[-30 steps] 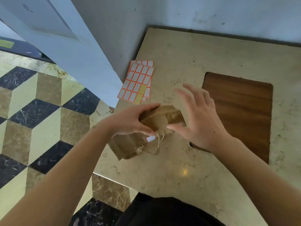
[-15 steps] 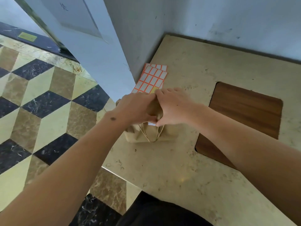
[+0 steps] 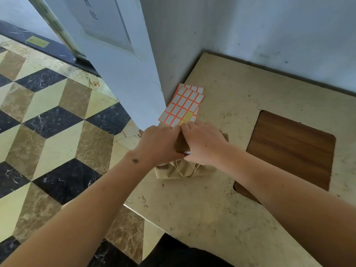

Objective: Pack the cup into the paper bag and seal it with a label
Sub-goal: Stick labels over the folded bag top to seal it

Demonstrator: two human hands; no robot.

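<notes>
A brown paper bag (image 3: 173, 171) stands near the table's left edge, its top folded over and its string handles hanging down the front. My left hand (image 3: 159, 146) and my right hand (image 3: 204, 144) both press on the folded top, thumbs meeting over a small white label (image 3: 186, 152). Just behind the bag lie sheets of orange-framed white labels (image 3: 183, 106), with a yellow gap where labels were peeled off. The cup is hidden; I cannot see inside the bag.
The beige stone table (image 3: 221, 209) has a brown wooden inset (image 3: 292, 149) to the right of the bag. A grey wall runs along the table's back. A white door and a patterned tiled floor (image 3: 48, 132) lie to the left, below the table edge.
The bag, tilted in my left hand a second ago, now stands upright. My right hand moved from hovering open beside it onto the folded top, joining my left hand there.
</notes>
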